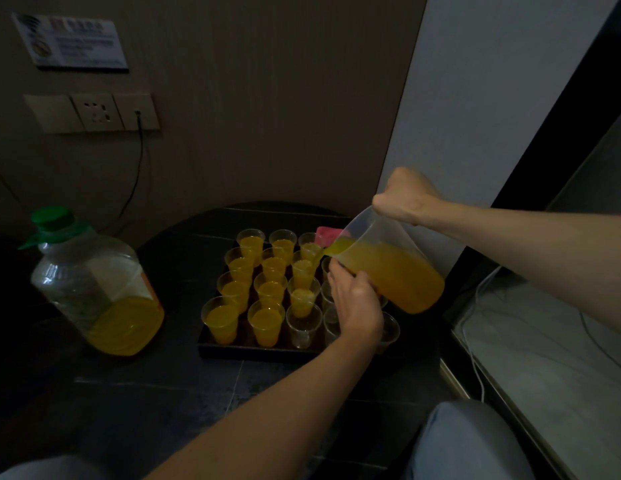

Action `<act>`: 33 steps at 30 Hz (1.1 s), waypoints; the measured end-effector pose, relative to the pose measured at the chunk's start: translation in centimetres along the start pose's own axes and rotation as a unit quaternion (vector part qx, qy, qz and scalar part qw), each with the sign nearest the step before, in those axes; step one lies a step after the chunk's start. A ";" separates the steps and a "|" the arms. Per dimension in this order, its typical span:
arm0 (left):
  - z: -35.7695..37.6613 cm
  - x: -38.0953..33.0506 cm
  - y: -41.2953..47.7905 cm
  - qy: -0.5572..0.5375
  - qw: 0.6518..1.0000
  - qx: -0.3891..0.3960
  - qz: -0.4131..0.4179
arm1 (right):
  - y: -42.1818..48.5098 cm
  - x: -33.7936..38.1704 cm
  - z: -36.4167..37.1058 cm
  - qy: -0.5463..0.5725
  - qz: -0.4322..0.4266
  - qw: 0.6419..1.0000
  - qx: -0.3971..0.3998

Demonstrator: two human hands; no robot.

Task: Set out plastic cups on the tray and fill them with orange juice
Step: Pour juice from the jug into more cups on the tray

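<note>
A dark tray (260, 349) on the black table holds several clear plastic cups. The two left columns are full of orange juice, for example one front cup (221, 320). An empty cup (303, 327) stands at the front of the third column. A clear pitcher (392, 268) of juice is tilted, its spout pouring into a cup (304, 271) in the third column. My right hand (404, 199) grips the pitcher's rim or handle from above. My left hand (356, 306) supports the pitcher from underneath and hides some cups on the right.
A big plastic juice jug (94, 282) with a green cap stands left of the tray, a little juice at its bottom. A pink object (328, 235) lies behind the tray. Wall sockets (94, 112) with a cable are at the back left. My knee (468, 441) is at the lower right.
</note>
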State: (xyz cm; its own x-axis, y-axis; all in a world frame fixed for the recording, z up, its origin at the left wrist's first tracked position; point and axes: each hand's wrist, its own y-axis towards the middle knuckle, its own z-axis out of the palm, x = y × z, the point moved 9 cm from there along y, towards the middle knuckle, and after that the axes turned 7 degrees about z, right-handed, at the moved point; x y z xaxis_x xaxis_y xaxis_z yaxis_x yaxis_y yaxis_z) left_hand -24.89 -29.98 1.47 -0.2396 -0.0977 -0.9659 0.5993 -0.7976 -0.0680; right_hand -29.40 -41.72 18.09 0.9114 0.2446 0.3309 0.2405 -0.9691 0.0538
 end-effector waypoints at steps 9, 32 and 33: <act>-0.2 0.0 -0.2 -0.008 1.000 -0.003 0.000 | 0.2 0.2 0.6 -0.006 -0.003 1.000 0.002; -0.6 -1.1 0.8 0.016 1.000 -0.017 0.002 | -0.6 -1.6 -0.5 0.061 0.025 0.997 -0.047; -0.7 -1.1 0.8 0.019 1.000 -0.021 0.002 | -0.7 -1.6 -0.6 0.066 0.020 0.996 -0.048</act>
State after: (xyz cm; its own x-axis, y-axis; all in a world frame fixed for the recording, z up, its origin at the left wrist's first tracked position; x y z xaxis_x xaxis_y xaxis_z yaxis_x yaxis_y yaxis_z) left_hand -23.63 -30.10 2.30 -0.2080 -0.0783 -0.9750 0.6329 -0.7708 -0.0731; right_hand -31.24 -41.43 18.10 0.8659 0.2061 0.4558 0.1659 -0.9779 0.1269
